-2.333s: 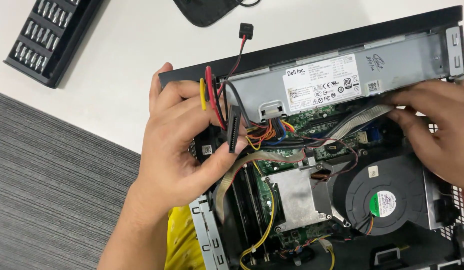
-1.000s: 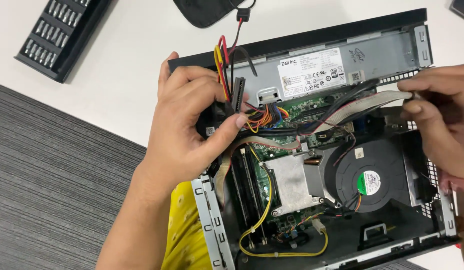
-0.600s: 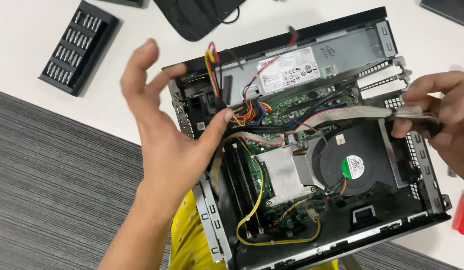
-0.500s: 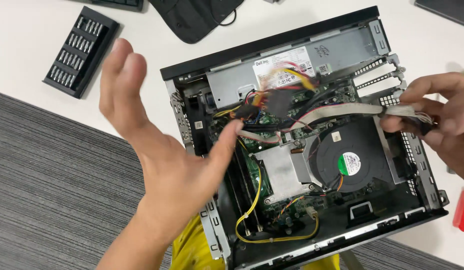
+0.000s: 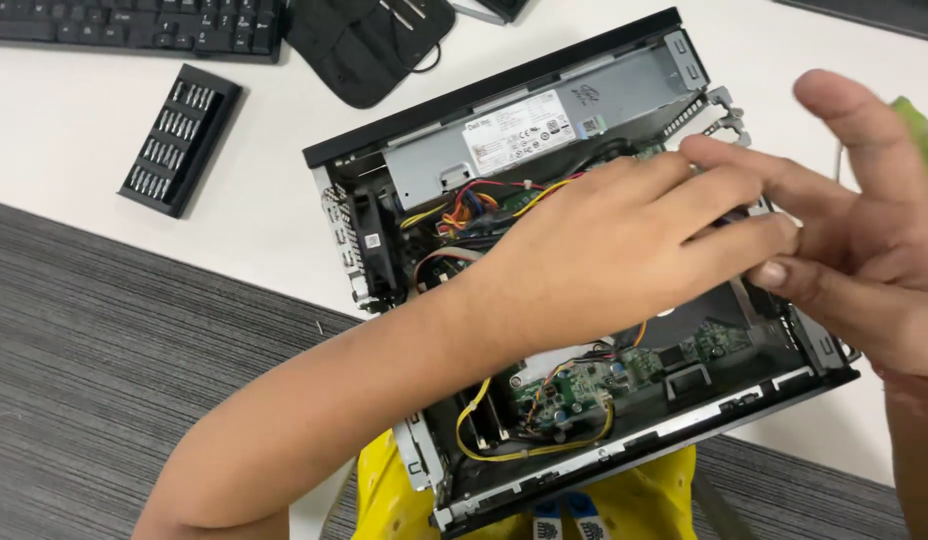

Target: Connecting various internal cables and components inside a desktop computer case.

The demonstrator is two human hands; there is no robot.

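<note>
Far to the left of the left hand, a black rectangular tray of screwdriver bits (image 5: 180, 139) lies on the white surface (image 5: 74, 150), its metal bits standing in rows, with bare room around it. Up beyond it sits a black keyboard (image 5: 134, 22), and next to that a black fabric pouch (image 5: 369, 45). The open black-and-grey metal computer case (image 5: 584, 290) sits near the surface's front edge. It holds a silver power supply box (image 5: 529, 130), coloured wire bundles (image 5: 474, 200) and a green circuit board (image 5: 574, 385). The left hand (image 5: 624, 250) reaches across the case interior, fingers extended together. They meet the right hand (image 5: 864, 240) at the case's right wall; whether either holds anything cannot be told. A yellow cloth (image 5: 404, 500) lies below the case.
</note>
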